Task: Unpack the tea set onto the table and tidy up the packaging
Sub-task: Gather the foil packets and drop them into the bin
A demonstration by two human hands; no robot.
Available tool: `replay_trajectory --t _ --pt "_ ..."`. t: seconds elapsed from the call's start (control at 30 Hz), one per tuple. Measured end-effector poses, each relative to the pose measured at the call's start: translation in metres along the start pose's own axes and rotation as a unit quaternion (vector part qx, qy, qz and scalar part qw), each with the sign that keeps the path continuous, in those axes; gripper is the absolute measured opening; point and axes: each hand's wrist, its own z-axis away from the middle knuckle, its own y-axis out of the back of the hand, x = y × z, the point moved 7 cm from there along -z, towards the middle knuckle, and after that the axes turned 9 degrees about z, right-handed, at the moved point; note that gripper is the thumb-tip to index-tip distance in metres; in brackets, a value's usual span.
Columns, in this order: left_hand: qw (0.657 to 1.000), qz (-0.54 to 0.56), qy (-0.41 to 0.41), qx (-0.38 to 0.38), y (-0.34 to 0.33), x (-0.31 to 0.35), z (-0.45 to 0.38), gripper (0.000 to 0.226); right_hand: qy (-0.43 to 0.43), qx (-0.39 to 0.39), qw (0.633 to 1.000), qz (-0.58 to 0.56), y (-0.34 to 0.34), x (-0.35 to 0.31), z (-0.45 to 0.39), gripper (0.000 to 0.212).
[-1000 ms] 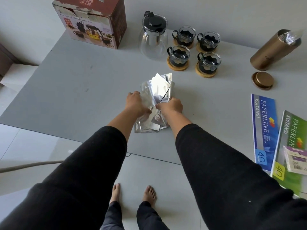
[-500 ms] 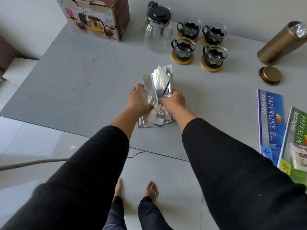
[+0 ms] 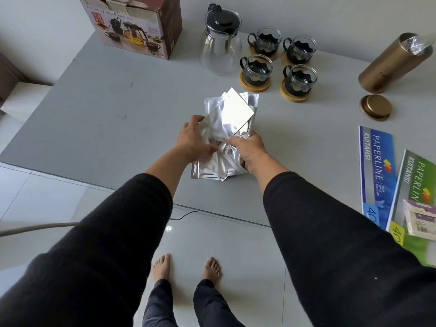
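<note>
Item — tea set, unpacked. Glass teapot (image 3: 221,41) with black lid stands upright at the far side of the grey table (image 3: 99,119); four glass cups (image 3: 278,61) in black holders sit on round wooden coasters just beside it, grouped two by two. Set appears complete on the table, so the unpacking half of the task reads as done.

Item — packaging, in hand. A bundle of silver foil bags (image 3: 226,128) is gathered over the middle of the table, its near end hanging close above the tabletop or perhaps touching it. Left hand (image 3: 194,138) curls its fingers round the bundle's left edge; right hand (image 3: 250,152) is closed tight on the crumpled middle and lower right. Both hands grip the bags.

Item — cardboard box (image 3: 134,24), printed with a picture of the set, stands at the far left corner, well apart from the bags; its torn top flaps look loose.

Step in hand, by judgement — tidying the wrappers. The next move likely calls for squaring or folding the slippery bundle firmly, then carrying it to the box, keeping clear of the glassware.
</note>
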Motion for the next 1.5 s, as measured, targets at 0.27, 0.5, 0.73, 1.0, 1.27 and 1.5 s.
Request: replay_trajectory --t 0.27,0.5,0.73,1.0,1.27,1.5 --pt "0.992 0.108 0.060 -0.002 0.020 0.011 0.010 0.099 0.017 -0.012 1.000 -0.009 0.016 -0.025 0.015 0.028" --pt "0.997 0.076 0.026 -0.016 0.031 0.049 0.027 0.089 0.020 0.032 0.999 -0.037 0.048 -0.040 0.044 0.025" --pt "0.996 0.012 -0.057 -0.074 0.009 0.109 0.063 0.090 -0.014 0.128 0.988 -0.089 0.105 -0.024 0.107 0.037" --pt "0.971 -0.033 -0.136 -0.192 -0.090 0.170 0.146 0.091 -0.075 0.250 0.955 -0.144 0.196 0.052 0.208 0.056" --pt "0.931 -0.084 -0.195 -0.296 -0.252 0.222 0.252 0.089 -0.147 0.346 0.908 -0.185 0.313 0.178 0.305 0.058" --pt "0.910 -0.106 -0.190 -0.353 -0.392 0.217 0.327 0.080 -0.208 0.362 0.890 -0.185 0.388 0.299 0.350 0.047"
